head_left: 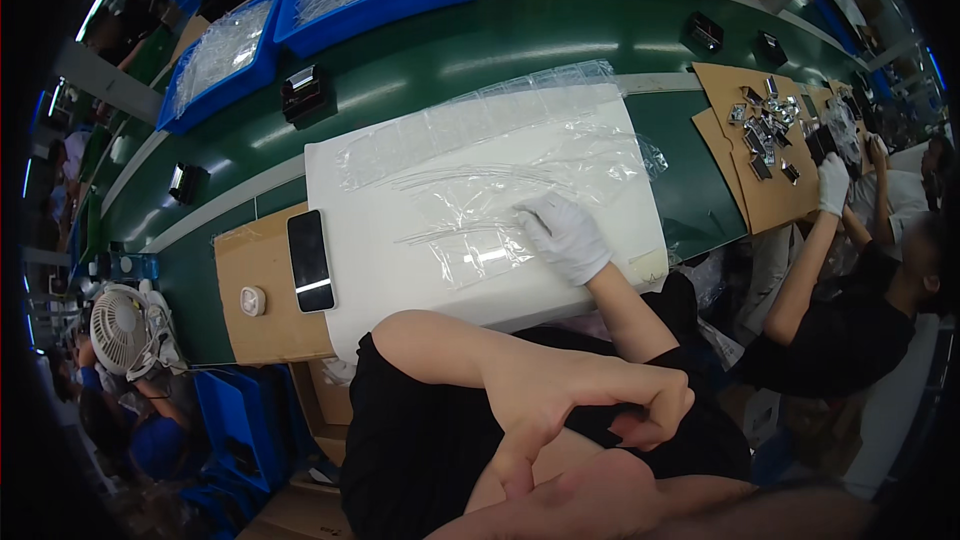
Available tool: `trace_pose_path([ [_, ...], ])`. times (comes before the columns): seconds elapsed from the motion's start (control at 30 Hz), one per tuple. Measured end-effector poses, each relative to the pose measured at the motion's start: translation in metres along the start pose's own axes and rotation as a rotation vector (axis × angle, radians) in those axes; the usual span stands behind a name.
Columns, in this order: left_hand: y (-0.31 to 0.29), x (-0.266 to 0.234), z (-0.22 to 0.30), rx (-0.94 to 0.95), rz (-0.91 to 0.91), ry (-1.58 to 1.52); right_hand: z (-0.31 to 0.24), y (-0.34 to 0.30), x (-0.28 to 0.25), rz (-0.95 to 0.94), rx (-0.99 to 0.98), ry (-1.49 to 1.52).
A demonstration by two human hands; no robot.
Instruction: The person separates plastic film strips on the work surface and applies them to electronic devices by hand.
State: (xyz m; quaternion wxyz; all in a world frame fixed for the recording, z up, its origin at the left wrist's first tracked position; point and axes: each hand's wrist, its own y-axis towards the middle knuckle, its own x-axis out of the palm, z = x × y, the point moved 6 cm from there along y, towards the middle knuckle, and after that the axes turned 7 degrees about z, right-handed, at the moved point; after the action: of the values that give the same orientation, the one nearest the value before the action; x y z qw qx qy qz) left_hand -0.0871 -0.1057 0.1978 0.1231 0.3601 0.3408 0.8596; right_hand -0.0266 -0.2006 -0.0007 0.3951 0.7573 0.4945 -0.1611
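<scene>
A white glove covers my right hand [566,238], whose bent fingers close on the edge of a clear plastic bag [480,252]. That bag lies on a white sheet [590,308] spread over the bench. More clear plastic bags [490,110] lie in a row along the sheet's far side, and others overlap beyond my right hand. Close to the camera, my bare left hand [580,390] is raised in front of my body. Its fingers are bent, its thumb stands apart from them, and nothing shows between them.
A black-screened phone [310,260] and a small white roll [252,301] rest on cardboard [235,260] at left. Blue trays [380,15] of clear plastic pieces stand behind. On the right, a gloved co-worker [850,310] sits by cardboard holding shiny metal parts [768,125]. A white fan [118,330] is far left.
</scene>
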Motion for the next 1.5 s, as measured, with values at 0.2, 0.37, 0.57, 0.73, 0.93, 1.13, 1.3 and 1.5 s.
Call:
trace_pose_path([
  [0.2,0.000,-0.003,-0.001,0.014,0.009,-0.060,0.003,-0.001,-0.001,0.004,0.006,-0.019],
  [0.37,-0.008,0.006,0.004,0.045,-0.034,0.082,-0.003,0.000,-0.003,-0.034,0.011,-0.050],
  [0.57,-0.065,-0.042,0.026,-0.258,0.587,0.571,-0.001,0.000,0.003,-0.090,0.101,0.040],
  [0.73,-0.200,-0.090,0.116,-0.291,1.340,2.408,-0.004,0.003,-0.007,-0.048,0.131,0.009],
  [0.93,-0.350,-0.090,0.156,-0.870,2.115,2.369,-0.010,0.004,-0.002,-0.052,0.069,-0.003],
  [1.13,-0.339,-0.086,0.166,-0.817,2.156,2.268,-0.010,0.005,-0.003,-0.032,0.053,0.008],
  [1.3,-0.279,-0.103,0.140,-0.272,1.645,2.553,-0.008,0.002,-0.002,-0.012,0.058,-0.042],
  [1.5,-0.222,-0.167,0.077,-0.574,1.236,2.029,-0.025,0.006,0.003,-0.005,0.036,-0.209],
])
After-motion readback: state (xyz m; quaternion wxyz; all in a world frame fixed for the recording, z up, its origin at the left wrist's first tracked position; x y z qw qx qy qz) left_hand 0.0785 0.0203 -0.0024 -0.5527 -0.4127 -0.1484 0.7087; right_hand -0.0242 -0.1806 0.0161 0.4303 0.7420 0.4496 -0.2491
